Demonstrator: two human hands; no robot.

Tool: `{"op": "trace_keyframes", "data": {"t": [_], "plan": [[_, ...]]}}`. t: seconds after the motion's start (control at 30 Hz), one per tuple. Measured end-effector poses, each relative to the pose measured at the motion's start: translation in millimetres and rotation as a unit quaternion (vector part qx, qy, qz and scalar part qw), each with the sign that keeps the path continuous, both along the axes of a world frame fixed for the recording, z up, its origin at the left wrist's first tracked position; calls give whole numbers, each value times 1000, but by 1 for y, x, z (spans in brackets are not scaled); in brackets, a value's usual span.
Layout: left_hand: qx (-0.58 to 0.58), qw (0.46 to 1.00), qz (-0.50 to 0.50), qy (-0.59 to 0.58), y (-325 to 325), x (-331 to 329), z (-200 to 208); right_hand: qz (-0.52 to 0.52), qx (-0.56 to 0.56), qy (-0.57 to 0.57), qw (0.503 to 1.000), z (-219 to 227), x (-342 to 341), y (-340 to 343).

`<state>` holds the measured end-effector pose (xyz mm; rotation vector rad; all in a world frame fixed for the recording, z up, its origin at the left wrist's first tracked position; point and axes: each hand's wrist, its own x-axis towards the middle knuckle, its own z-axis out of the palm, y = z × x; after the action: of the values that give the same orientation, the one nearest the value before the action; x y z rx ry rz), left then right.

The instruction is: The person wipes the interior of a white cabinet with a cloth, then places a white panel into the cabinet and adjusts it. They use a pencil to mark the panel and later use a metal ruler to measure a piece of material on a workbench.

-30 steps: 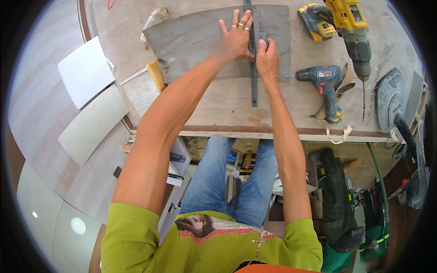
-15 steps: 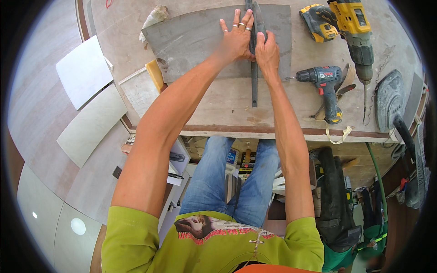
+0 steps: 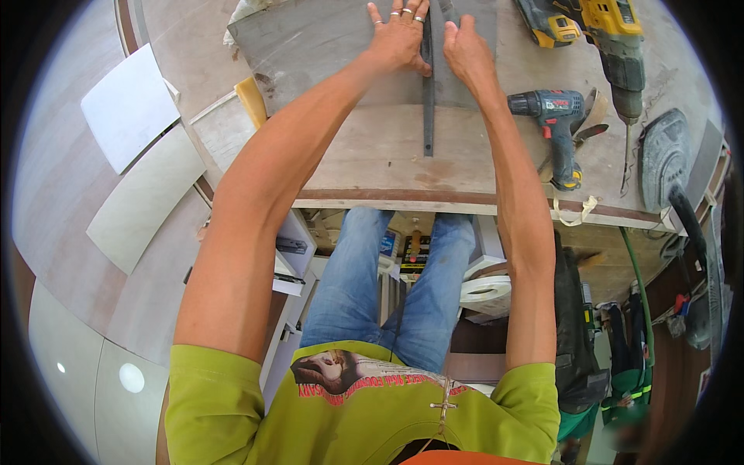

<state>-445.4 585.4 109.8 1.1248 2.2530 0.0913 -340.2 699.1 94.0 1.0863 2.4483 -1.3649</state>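
Note:
A long dark metal straightedge [image 3: 428,116] lies across a grey sheet [image 3: 325,58] and reaches past its near edge onto the bench. My left hand [image 3: 399,40], with rings on several fingers, presses down beside and on the straightedge, fingers spread and thumb against it. To the right of the bar my right hand [image 3: 470,56] is closed, index finger pointing forward, around a slim grey knife-like tool [image 3: 447,9]. Only part of that tool shows near the top edge; its tip cannot be made out.
On the right of the wooden bench [image 3: 372,167] lie a small blue-grey drill [image 3: 559,108], a larger yellow drill [image 3: 616,50], a battery pack [image 3: 554,27] and a dusty sander [image 3: 665,159]. White panels [image 3: 128,108] stand at the left. A cream strip [image 3: 577,211] hangs over the front edge.
The view has shifted, so the bench sits higher in the picture. My right hand has moved right, away from the straightedge; my left hand stays pressed on it.

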Motion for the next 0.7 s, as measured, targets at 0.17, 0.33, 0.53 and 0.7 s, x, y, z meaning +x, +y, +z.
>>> {"op": "trace_keyframes", "data": {"t": [0.17,0.33,0.53,0.7], "plan": [[-12,1000,-6,3,2,-2,-3,-1,5,-7,1000,3,-4,-14],[53,995,10,85,-8,4,-45,-7,14,-41,999,9,-9,-28],[45,996,-3,72,-6,6,-38,-30,11,-33,999,5,21,-47],[-32,999,1,16,0,1,-4,-25,-5,-58,998,12,90,-90]]}}
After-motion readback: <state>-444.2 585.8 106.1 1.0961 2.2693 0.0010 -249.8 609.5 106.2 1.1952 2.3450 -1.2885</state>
